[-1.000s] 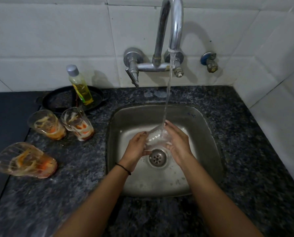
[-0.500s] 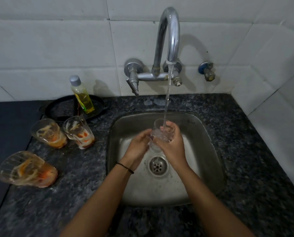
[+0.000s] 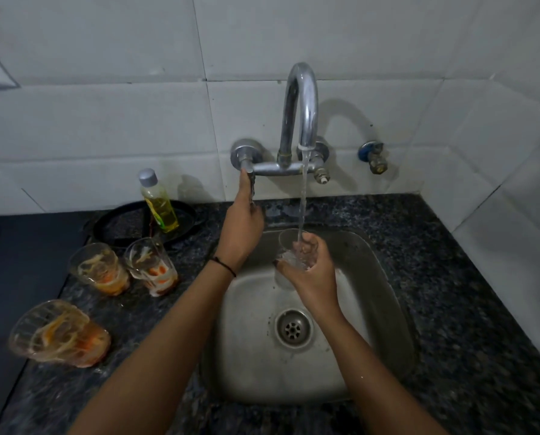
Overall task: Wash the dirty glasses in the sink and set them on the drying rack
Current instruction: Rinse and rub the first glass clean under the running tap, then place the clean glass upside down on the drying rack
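My right hand (image 3: 312,271) holds a clear glass (image 3: 289,246) upright over the steel sink (image 3: 385,277), and water from the curved tap (image 3: 303,102) streams into it. My left hand (image 3: 243,221) is up at the tap's left lever handle (image 3: 249,174), fingers closed around it. Three dirty glasses with orange and white residue stand on the dark granite counter to the left: one (image 3: 97,268), a second (image 3: 151,265) beside it, and a third (image 3: 58,334) nearer to me.
A bottle of yellow liquid (image 3: 158,202) stands on a black pan (image 3: 118,227) behind the dirty glasses. A small valve (image 3: 374,157) sticks out of the tiled wall right of the tap. The sink drain (image 3: 294,328) lies below my right wrist. No drying rack is in view.
My left hand has left the glass and risen to the tap lever. My right hand alone now holds the glass, lifted higher under the stream. The view has tilted up.
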